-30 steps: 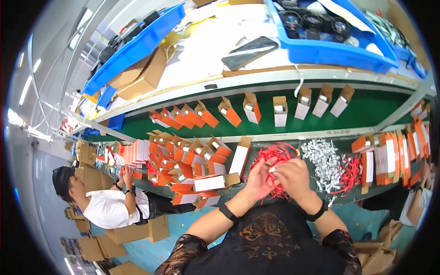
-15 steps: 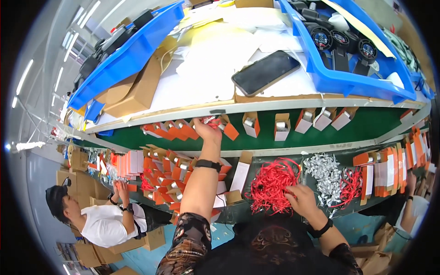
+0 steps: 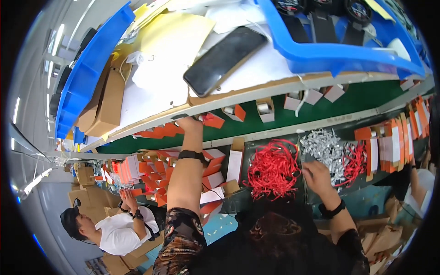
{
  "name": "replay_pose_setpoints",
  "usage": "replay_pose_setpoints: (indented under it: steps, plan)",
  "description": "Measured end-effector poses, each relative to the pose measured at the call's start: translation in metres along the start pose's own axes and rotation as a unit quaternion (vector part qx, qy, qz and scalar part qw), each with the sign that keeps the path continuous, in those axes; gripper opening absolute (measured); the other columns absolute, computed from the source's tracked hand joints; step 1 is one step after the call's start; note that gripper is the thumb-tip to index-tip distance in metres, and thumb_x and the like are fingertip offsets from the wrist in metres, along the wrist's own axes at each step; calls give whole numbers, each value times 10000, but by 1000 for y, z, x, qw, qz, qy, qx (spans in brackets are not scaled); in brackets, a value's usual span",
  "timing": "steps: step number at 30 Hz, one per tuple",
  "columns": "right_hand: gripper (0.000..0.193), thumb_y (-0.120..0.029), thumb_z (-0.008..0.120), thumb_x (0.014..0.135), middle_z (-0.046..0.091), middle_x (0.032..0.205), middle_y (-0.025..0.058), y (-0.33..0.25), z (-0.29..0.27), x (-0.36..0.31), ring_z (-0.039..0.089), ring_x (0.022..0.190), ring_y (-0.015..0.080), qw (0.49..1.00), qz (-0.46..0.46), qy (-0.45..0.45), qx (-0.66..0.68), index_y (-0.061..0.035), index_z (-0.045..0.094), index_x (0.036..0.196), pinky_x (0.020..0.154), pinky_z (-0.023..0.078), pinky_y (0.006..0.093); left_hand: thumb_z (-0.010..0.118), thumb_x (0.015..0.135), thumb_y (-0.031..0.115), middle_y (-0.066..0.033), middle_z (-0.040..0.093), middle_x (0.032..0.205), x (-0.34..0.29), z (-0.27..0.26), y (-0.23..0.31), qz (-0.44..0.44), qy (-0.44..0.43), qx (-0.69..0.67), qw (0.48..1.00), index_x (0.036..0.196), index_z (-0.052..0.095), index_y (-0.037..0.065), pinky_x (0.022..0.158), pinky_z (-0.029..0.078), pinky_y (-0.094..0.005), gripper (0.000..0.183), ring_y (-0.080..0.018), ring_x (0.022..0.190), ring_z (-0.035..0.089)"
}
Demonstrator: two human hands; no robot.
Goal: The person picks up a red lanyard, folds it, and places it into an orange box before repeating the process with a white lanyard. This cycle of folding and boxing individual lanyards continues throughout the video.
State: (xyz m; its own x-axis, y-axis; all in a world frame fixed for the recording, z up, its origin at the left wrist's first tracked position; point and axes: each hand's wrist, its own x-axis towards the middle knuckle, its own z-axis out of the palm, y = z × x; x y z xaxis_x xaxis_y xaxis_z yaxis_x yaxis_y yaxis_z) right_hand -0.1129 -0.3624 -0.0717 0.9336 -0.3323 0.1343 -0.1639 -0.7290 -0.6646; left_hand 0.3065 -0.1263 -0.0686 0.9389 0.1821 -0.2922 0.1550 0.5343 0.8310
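Observation:
My left hand (image 3: 190,124) reaches up to the row of small orange-and-white boxes on the green belt (image 3: 316,107), under the shelf edge. Its fingers are mostly hidden there, beside an open box (image 3: 212,120) with something red at its mouth. My right hand (image 3: 319,179) hovers between a heap of red straps (image 3: 273,169) and a heap of small silver-wrapped pieces (image 3: 321,149). Its fingers are loosely bent and apart, with nothing visible in them. A smaller bunch of red straps (image 3: 355,160) lies beside the silver pieces.
Above the belt, a shelf holds a black phone (image 3: 224,59), papers and blue bins (image 3: 353,64). Orange-and-white boxes (image 3: 153,172) crowd the bench at left, and more boxes (image 3: 389,146) stand at right. A co-worker in white (image 3: 121,231) works at left; another person's arm (image 3: 415,185) shows at right.
My view has shifted, moving the shelf up and leftward. My right hand has left the red straps and moved right toward the silver pieces. My left hand stays by the boxes, red material less visible.

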Motion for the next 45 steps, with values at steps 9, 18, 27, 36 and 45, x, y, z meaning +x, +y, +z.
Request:
replay_pose_setpoints:
  steps: [9, 18, 27, 36, 45]
  plan:
    - [201, -152, 679, 814, 656, 851, 126, 26, 33, -46, 633, 802, 336, 997, 5, -49, 55, -68, 671, 996, 717, 503, 442, 599, 910, 160, -105, 654, 1128, -10, -23, 38, -68, -22, 82, 994, 1201, 581, -10, 890, 534, -391, 338, -230, 1010, 650]
    - [182, -150, 688, 792, 637, 811, 109, 14, 35, -98, 628, 770, 332, 998, 28, -37, 45, -87, 677, 963, 700, 503, 430, 855, 701, 385, -170, 395, 1453, 1, -27, -32, -213, 125, 475, 845, 1450, 320, 56, 999, 347, -676, 978, -451, 1271, 434]
    - [161, -136, 687, 788, 616, 756, 105, 34, 32, -89, 623, 770, 325, 992, 111, -46, 49, -73, 680, 936, 705, 500, 428, 761, 751, 146, -118, 660, 805, 86, -88, -56, -122, 77, 532, 835, 990, 642, 19, 531, 528, -402, 295, -256, 687, 660]
    - [167, -150, 665, 818, 678, 897, 118, 29, 52, 9, 645, 862, 324, 996, 11, -70, 50, -73, 675, 966, 767, 516, 430, 626, 822, 293, -145, 670, 1021, 24, -36, -14, 138, 41, 795, 589, 1123, 635, 74, 772, 524, -415, 371, -267, 887, 653]
    - [182, -169, 666, 826, 665, 911, 100, -35, 60, 78, 642, 891, 313, 984, -134, -108, 54, -100, 667, 995, 778, 519, 421, 713, 759, 431, -118, 670, 1139, 92, -81, 23, 312, -214, 843, 383, 1188, 647, 141, 1003, 419, -426, 523, -316, 1077, 606]
